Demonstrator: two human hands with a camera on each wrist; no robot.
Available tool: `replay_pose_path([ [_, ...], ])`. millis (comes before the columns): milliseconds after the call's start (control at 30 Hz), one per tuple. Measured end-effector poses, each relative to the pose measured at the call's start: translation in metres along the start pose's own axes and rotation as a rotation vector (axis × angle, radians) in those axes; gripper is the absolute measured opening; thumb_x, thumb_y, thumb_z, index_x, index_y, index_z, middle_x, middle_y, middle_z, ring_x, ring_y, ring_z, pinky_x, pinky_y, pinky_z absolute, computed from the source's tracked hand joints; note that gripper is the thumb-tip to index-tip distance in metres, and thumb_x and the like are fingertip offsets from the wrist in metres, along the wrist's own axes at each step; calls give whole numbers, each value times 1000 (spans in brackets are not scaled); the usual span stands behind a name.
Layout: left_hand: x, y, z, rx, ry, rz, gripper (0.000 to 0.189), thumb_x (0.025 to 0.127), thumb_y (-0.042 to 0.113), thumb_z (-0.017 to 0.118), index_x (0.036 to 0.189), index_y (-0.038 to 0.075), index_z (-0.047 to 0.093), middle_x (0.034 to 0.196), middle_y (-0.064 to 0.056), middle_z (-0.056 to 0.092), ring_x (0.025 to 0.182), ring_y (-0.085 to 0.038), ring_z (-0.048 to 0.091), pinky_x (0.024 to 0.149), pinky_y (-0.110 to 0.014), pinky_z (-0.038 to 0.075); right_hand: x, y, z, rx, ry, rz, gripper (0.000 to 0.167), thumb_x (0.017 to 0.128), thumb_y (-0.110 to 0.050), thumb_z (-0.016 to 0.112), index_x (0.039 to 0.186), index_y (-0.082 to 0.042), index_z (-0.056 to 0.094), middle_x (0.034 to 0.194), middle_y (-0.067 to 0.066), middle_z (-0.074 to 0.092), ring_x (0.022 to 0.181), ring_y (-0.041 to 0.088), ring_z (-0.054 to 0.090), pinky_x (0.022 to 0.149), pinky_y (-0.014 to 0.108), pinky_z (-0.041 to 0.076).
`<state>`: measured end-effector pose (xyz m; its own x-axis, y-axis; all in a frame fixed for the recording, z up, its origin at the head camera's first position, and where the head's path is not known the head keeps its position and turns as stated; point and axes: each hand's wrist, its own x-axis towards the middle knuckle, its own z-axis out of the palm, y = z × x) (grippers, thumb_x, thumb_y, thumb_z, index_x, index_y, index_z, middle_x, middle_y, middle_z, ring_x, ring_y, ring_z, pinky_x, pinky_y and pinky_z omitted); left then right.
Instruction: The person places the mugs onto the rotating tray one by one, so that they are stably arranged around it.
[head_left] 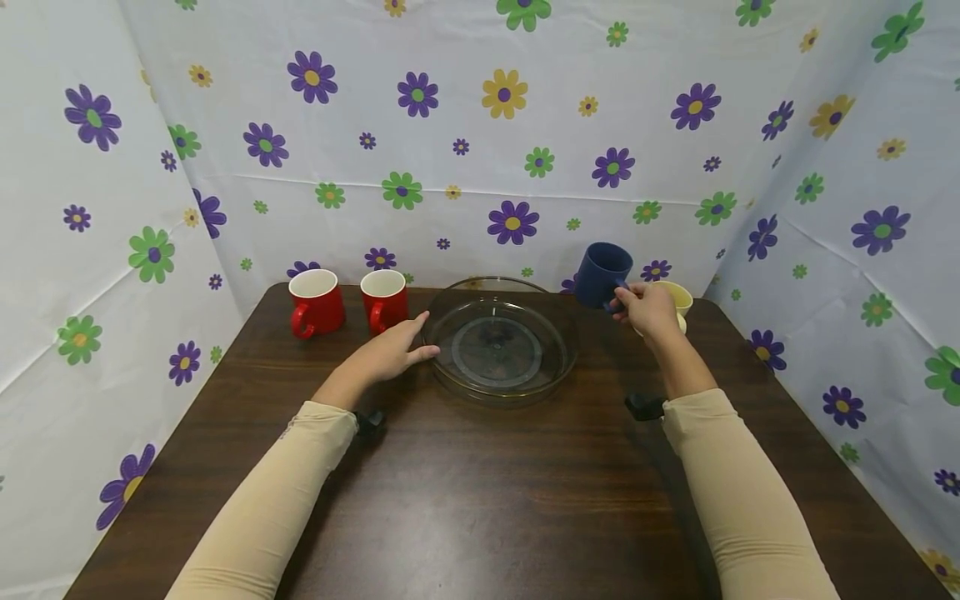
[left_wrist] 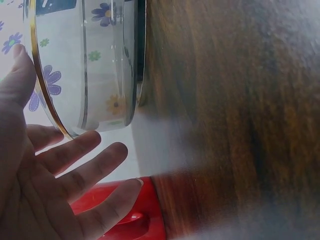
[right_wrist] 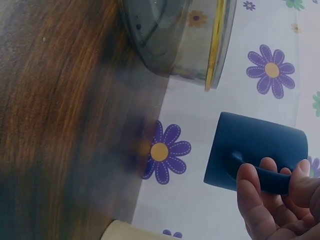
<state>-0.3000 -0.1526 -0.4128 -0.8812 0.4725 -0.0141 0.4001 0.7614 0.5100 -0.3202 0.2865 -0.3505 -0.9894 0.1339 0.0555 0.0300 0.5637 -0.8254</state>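
Observation:
A dark blue mug (head_left: 600,275) is held up off the table by its handle, gripped in my right hand (head_left: 648,310). The right wrist view shows the thumb and fingers curled round the handle of the blue mug (right_wrist: 250,145). My left hand (head_left: 386,350) reaches to the left side of a large clear glass bowl (head_left: 442,379), fingers spread and nearly straight. In the left wrist view, the fingertips of the left hand (left_wrist: 55,185) are right at the rim of the glass bowl (left_wrist: 100,65).
Two red mugs with white insides, one far left (head_left: 318,308) and one nearer the bowl (head_left: 384,304), stand along the back of the brown table (head_left: 510,492). A yellow mug (head_left: 678,298) stands behind my right hand. Flower-patterned cloth (head_left: 450,108) encloses the back and sides.

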Motion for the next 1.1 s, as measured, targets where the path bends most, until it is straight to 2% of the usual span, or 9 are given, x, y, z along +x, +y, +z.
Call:
replay_pose_path([
  [133, 0, -1, 1, -5, 0, -7, 86, 100, 45, 59, 161, 2, 17, 163, -24, 28, 149, -41, 29, 119, -58, 27, 1, -4, 1, -15, 3, -23, 37, 107, -21, 52, 119, 11, 65, 112, 30, 67, 77, 19, 72, 67, 20, 59],
  [300, -1, -2, 3, -3, 2, -4, 85, 101, 44, 59, 161, 2, 17, 163, -24, 28, 149, -41, 30, 119, -57, 26, 5, -8, 4, -42, 3, -41, 36, 107, -21, 52, 113, 11, 67, 107, 27, 68, 72, 14, 70, 63, 18, 57],
  [500, 0, -1, 4, 4, 11, 4, 85, 101, 44, 59, 161, 0, 17, 163, -24, 27, 149, -41, 30, 120, -56, 26, 7, -13, 9, -65, -12, -70, 35, 108, -21, 50, 109, 10, 67, 103, 24, 68, 82, 26, 72, 62, 16, 55],
  [700, 1, -2, 6, 6, 21, 11, 86, 101, 43, 59, 160, -2, 17, 163, -24, 27, 149, -40, 30, 121, -54, 25, 8, -18, 16, -74, -39, -93, 35, 108, -19, 49, 110, 11, 66, 107, 27, 68, 91, 36, 72, 64, 18, 55],
  [933, 1, -2, 7, -3, 22, 4, 85, 101, 42, 59, 161, -1, 16, 163, -24, 27, 149, -40, 31, 120, -54, 26, 15, -17, 27, -128, -86, -144, 35, 110, -18, 45, 109, 12, 63, 107, 28, 67, 94, 41, 70, 64, 18, 52],
  [1100, 0, -4, 6, -13, 13, 0, 86, 101, 45, 58, 161, 0, 15, 163, -23, 26, 149, -40, 30, 120, -55, 26, 18, -16, 38, -159, -117, -176, 32, 110, -14, 43, 109, 11, 62, 106, 27, 66, 93, 40, 70, 66, 22, 53],
])
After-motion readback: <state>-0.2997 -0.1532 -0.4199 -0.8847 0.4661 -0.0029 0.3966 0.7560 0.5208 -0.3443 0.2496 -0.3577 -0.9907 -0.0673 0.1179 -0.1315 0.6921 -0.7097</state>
